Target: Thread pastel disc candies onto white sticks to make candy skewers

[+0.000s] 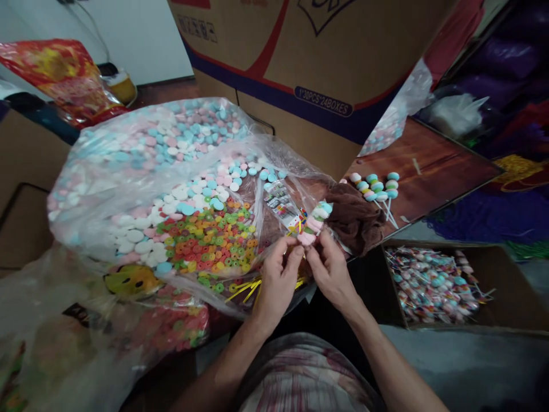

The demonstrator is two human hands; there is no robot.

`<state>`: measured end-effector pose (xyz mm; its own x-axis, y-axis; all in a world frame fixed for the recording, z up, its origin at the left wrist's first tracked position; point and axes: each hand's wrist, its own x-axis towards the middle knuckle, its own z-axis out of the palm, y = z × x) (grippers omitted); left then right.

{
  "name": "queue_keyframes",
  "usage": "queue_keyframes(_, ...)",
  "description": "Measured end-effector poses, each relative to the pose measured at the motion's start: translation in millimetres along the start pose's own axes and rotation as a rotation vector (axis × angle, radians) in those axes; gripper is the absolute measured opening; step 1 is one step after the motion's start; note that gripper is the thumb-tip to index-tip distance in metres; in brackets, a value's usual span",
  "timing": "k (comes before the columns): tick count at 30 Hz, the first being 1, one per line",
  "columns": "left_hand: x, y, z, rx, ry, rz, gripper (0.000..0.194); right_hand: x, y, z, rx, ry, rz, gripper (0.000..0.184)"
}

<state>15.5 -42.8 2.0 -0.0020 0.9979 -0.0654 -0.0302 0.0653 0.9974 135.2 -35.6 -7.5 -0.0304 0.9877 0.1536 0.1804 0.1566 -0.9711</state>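
Between my fingertips is a marshmallow candy lollipop (318, 216) in pink, white and blue, tilted up to the right, apparently inside a clear wrapper. My left hand (278, 280) pinches at its lower end, thumb against finger. Close beside it, my right hand (332, 272) pinches at the same spot, and its fingers hide the stick. Just behind the candy lies a printed packet (281, 203) of clear wrappers. Yellow twist ties (245, 289) fan out under my left hand, partly covered by it.
A large clear bag holds pastel candies (182, 140) and gummy rings (210, 237). Unwrapped lollipops (377, 186) lie on the table by a brown cloth (355, 217). At the right, a carton (510, 286) contains many wrapped lollipops (433, 283). A big cardboard box (274, 63) stands behind.
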Motion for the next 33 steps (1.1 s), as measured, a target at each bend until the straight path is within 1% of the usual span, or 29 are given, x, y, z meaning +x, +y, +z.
queue_keyframes(2,-1,-1,-1.9,0.031,-0.011,0.003,0.018,0,-2,-4,0.022,-0.031,0.008,0.009)
queue_keyframes(3,0,-1,-2.6,0.001,-0.008,-0.019,0.018,0,-3,-6,0.022,-0.040,0.014,0.008)
queue_keyframes(4,2,-1,-2.9,-0.065,0.001,-0.059,0.018,0,-5,-8,0.007,-0.044,0.018,0.008)
queue_keyframes(6,8,0,-3.2,-0.289,0.001,-0.206,0.019,0,-7,-10,-0.073,-0.026,-0.004,0.013)
queue_keyframes(7,11,1,-3.5,-0.426,-0.010,-0.302,0.020,1,-8,-11,-0.128,-0.008,-0.040,0.015)
queue_keyframes(9,17,2,-4.7,-0.669,-0.042,-0.482,0.024,1,-10,-12,-0.229,0.033,-0.172,0.014)
queue_keyframes(11,21,4,-6.3,-0.812,-0.069,-0.595,0.027,3,-10,-13,-0.314,0.054,-0.333,0.018)
queue_keyframes(13,22,5,-7.2,-0.875,-0.070,-0.634,0.029,6,-9,-14,-0.397,0.031,-0.462,0.026)
queue_keyframes(15,21,7,-6.6,-0.899,-0.056,-0.639,0.031,8,-6,-16,-0.476,0.007,-0.552,0.028)
queue_keyframes(18,18,10,-3.4,-0.898,-0.048,-0.642,0.032,9,-3,-18,-0.526,0.041,-0.647,0.026)
queue_keyframes(20,15,12,-0.6,-0.879,-0.055,-0.633,0.031,10,-3,-18,-0.532,0.078,-0.677,0.024)
queue_keyframes(22,13,13,2.6,-0.860,-0.058,-0.606,0.030,10,-3,-16,-0.546,0.107,-0.678,0.020)
queue_keyframes(24,11,13,6.0,-0.836,-0.061,-0.554,0.028,9,-3,-11,-0.562,0.150,-0.639,0.016)
queue_keyframes(27,13,11,11.2,-0.795,-0.073,-0.484,0.026,5,-1,-4,-0.533,0.195,-0.499,0.014)
queue_keyframes(31,21,12,13.7,-0.794,-0.174,-0.456,0.030,-2,-2,-2,-0.361,0.158,-0.288,0.016)
queue_keyframes(33,23,18,11.3,-0.736,-0.188,-0.375,0.033,-3,-7,-6,-0.264,0.143,-0.203,0.015)
